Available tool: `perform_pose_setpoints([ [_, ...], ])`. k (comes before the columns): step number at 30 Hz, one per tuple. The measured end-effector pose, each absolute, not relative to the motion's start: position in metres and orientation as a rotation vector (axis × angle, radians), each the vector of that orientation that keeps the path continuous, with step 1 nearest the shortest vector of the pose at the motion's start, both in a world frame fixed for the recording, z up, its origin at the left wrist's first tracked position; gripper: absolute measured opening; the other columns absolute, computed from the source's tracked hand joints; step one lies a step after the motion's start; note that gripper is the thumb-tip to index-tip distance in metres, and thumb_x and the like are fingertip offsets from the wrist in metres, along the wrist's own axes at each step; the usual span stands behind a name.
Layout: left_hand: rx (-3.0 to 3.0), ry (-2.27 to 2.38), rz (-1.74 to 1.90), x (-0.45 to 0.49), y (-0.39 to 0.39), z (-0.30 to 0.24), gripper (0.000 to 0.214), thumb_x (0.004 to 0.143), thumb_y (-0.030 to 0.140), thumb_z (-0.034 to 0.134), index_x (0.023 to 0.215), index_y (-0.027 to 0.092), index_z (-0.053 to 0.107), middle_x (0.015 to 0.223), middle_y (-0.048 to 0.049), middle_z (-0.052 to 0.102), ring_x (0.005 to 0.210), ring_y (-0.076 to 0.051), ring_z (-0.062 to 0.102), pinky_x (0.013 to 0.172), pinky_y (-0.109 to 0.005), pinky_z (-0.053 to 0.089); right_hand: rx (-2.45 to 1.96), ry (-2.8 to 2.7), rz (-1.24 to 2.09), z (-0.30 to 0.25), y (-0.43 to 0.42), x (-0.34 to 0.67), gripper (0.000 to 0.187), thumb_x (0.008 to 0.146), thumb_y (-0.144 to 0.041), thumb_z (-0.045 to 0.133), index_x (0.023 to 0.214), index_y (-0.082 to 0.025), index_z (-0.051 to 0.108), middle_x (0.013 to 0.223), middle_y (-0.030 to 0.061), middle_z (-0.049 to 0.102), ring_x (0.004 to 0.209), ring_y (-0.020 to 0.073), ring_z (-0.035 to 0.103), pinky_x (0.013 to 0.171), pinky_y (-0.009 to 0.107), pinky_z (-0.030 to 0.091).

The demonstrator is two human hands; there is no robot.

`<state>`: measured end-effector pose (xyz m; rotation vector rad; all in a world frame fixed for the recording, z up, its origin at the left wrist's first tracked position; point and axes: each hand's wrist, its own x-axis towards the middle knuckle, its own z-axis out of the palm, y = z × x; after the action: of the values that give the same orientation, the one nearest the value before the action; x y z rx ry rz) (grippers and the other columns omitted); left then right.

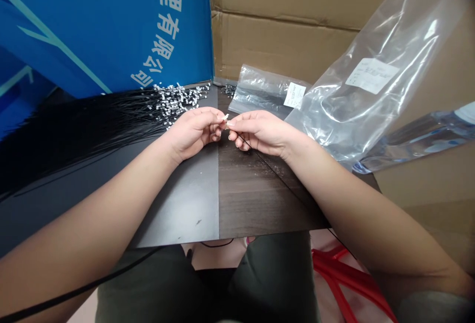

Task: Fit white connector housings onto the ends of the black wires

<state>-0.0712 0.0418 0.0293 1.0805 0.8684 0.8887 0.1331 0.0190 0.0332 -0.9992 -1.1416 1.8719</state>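
Over the middle of the table, my left hand [195, 132] pinches a small white connector [225, 116] between thumb and forefinger. My right hand [260, 132] meets it there, its thumb and fingers closed on a thin black wire [274, 170] just beside the connector. From my right hand the wire slants down to the right, passing behind the forearm and over the table edge. Whether the wire sits inside the connector is too small to tell. Left of my hands lies a thick bundle of black wires [74, 120] with many white connector ends [178, 101].
Behind my right hand lie a small clear bag [256, 88] with a label and a large clear plastic bag [334, 120]. A water bottle [419, 137] lies at the right. A blue printed panel [111, 21] and a cardboard wall [282, 41] close off the back.
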Motion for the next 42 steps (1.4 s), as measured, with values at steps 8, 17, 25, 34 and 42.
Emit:
perform_pose_setpoints([
  [8, 1.115, 0.904, 0.905, -0.0704, 0.0416, 0.0306, 0.017, 0.066, 0.022, 0.083, 0.077, 0.017, 0.071, 0.076, -0.0012, 0.067, 0.064, -0.011, 0.057, 0.064, -0.027, 0.048, -1.011, -1.139, 1.830, 0.0338, 0.0184, 0.1330, 0.021, 0.091, -0.021, 0.087, 0.078, -0.013, 0.074, 0.075, 0.0042, 0.075, 0.058, 0.0093, 0.065, 0.047, 0.018, 0.048],
  [17, 1.129, 0.905, 0.915, -0.0693, 0.0399, 0.0308, 0.016, 0.065, 0.021, 0.082, 0.076, 0.017, 0.071, 0.074, -0.0010, 0.067, 0.064, -0.011, 0.057, 0.064, -0.026, 0.047, -1.040, -1.138, 1.811, 0.0350, 0.0174, 0.1321, 0.022, 0.095, -0.018, 0.083, 0.076, -0.014, 0.073, 0.072, 0.0046, 0.074, 0.056, 0.0093, 0.063, 0.046, 0.018, 0.046],
  [25, 1.164, 0.942, 0.934, -0.0699, 0.0409, 0.0288, 0.014, 0.067, 0.022, 0.080, 0.077, 0.018, 0.070, 0.074, -0.0011, 0.067, 0.063, -0.012, 0.056, 0.064, -0.028, 0.046, -1.106, -1.163, 1.752, 0.0396, 0.0153, 0.1290, 0.024, 0.093, -0.020, 0.087, 0.075, -0.014, 0.071, 0.070, 0.0048, 0.073, 0.053, 0.0094, 0.060, 0.044, 0.020, 0.044],
  [34, 1.156, 0.932, 0.938, -0.0707, 0.0426, 0.0277, 0.010, 0.068, 0.018, 0.079, 0.075, 0.018, 0.071, 0.073, -0.0017, 0.067, 0.064, -0.011, 0.057, 0.063, -0.026, 0.046, -1.081, -1.145, 1.793, 0.0378, 0.0170, 0.1298, 0.023, 0.093, -0.020, 0.085, 0.075, -0.014, 0.073, 0.069, 0.0036, 0.070, 0.054, 0.0088, 0.059, 0.043, 0.019, 0.041],
  [42, 1.174, 0.946, 0.941, -0.0706, 0.0420, 0.0279, 0.010, 0.069, 0.018, 0.079, 0.075, 0.018, 0.071, 0.074, -0.0023, 0.067, 0.065, -0.013, 0.058, 0.063, -0.027, 0.046, -1.067, -1.144, 1.809, 0.0390, 0.0155, 0.1286, 0.026, 0.097, -0.020, 0.081, 0.074, -0.014, 0.071, 0.068, 0.0030, 0.068, 0.053, 0.0082, 0.057, 0.042, 0.019, 0.039],
])
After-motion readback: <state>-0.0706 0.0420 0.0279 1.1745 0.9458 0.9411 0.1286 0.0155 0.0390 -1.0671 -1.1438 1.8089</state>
